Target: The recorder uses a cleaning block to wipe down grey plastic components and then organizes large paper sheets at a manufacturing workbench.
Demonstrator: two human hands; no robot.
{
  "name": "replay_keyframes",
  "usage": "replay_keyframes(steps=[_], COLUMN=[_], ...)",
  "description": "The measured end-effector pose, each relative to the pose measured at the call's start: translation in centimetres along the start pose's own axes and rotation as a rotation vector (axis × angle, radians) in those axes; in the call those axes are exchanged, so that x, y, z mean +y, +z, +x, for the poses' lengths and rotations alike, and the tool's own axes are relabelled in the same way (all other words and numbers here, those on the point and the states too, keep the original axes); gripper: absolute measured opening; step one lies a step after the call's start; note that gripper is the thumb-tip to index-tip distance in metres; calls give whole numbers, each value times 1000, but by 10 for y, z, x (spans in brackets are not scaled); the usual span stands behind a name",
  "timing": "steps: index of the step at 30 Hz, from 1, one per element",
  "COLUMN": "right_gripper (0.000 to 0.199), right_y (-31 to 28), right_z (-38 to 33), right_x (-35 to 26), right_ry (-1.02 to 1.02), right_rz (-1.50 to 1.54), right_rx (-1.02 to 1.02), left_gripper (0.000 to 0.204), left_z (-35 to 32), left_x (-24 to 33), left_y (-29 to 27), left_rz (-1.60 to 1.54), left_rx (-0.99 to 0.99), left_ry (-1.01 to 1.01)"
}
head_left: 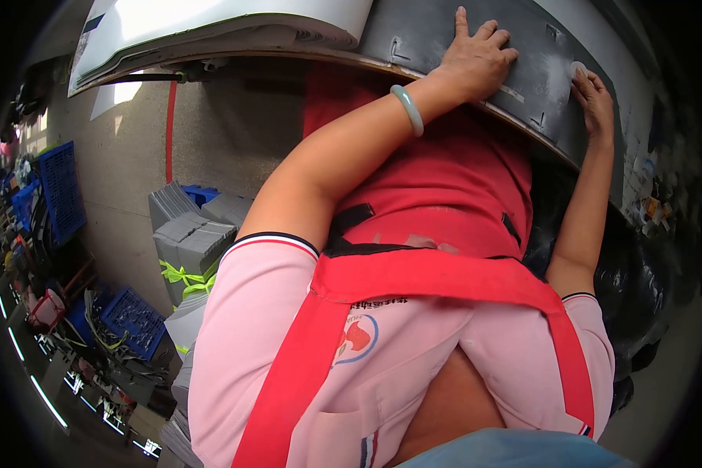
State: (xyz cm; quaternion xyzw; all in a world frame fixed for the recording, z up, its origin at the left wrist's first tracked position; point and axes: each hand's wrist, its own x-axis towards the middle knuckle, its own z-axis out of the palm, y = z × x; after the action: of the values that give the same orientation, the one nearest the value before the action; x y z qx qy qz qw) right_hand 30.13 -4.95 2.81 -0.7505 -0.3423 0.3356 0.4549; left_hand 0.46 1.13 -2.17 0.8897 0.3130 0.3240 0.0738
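Observation:
My left hand [477, 61] lies with its fingers spread on a dark grey board [421, 35] at the table's near edge. A pale green bangle [407, 110] circles that wrist. Further right, my right hand [595, 100] pinches a small white piece [577, 69] against the same board; its exact kind is too small to tell. Whitish powdery smears [555, 82] mark the surface between the hands. Dark L-shaped marks [398, 50] show on the board.
Large white sheets [210, 31] lie stacked on the table's left. Bundles of grey pieces [199, 246], some tied with green strips, stand at my left. Beyond them are blue crates [61, 191]. Black plastic bags [639, 288] lie to the right.

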Motion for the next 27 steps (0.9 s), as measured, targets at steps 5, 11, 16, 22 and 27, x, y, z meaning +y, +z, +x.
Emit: replay_keyframes(steps=[5,11,16,22,27], right_gripper=[20,24,47,46,52], right_y=[4,4,-30,32,40], right_z=[-5,1,38,1,-10], right_x=[1,17,68,30,18], right_ry=[27,89,-29,-92,-53], right_rz=[237,853,874,864,834], right_rx=[-342,-348,-248,-178,-158], left_gripper=[28,22,36,28,23], left_z=[1,-27,-24,-28,-33], left_x=[3,35,-17,-35,-45], left_y=[-15,-89,-102,-109,-107], left_rz=[-120,-460,-36,-170,-174], left_rx=[135,-58,-262,-368,-382], left_ry=[27,204,200,156,202])
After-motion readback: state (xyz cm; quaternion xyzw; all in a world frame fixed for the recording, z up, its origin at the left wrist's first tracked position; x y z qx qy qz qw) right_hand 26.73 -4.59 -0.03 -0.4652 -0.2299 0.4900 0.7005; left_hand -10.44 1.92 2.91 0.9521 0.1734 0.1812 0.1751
